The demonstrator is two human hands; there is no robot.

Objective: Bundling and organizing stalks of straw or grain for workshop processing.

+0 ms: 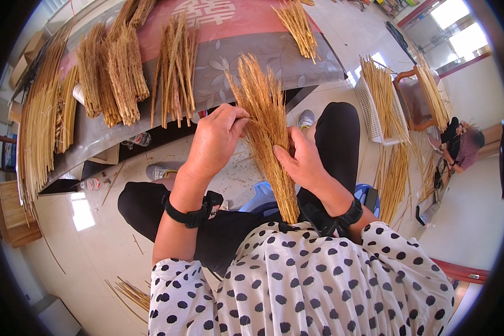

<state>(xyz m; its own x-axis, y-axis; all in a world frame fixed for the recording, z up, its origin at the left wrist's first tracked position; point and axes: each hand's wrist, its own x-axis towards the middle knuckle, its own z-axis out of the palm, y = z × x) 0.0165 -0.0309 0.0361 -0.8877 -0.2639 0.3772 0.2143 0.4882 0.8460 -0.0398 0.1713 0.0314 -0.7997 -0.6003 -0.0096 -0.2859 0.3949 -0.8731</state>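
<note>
On the table [326, 66], far left: long stalks [39, 134] lie flat along the edge, which I take to keep them straight.
Bundles: right of those, shorter tufted bundles [176, 67] lie with heads away and butts toward the person, which I judge leaves the stems in easy reach.
Left hand: from my remote seat I see the left hand [221, 131] with thumb and forefinger closed in a pinch at the sheaf's left edge, on what looks like a thin strand [245, 117]; fine work, I'd say, needing only fingertips.
Sheaf: the sheaf [269, 134] is between both hands, tilted, head toward the table, butt at the lap, probably for steadiness.
Right hand: the right hand [302, 157] is curled closed around the sheaf's right side, thumb across the front, seemingly to stop it splaying.
Basket: on the floor, a white basket [368, 115] has stalks standing in it, its walls apparently holding them together.
Chair: beside it, more stalks [433, 95] lean on a brown chair [407, 95].
Far right: a co-worker [462, 148] sits low, well apart.
</note>
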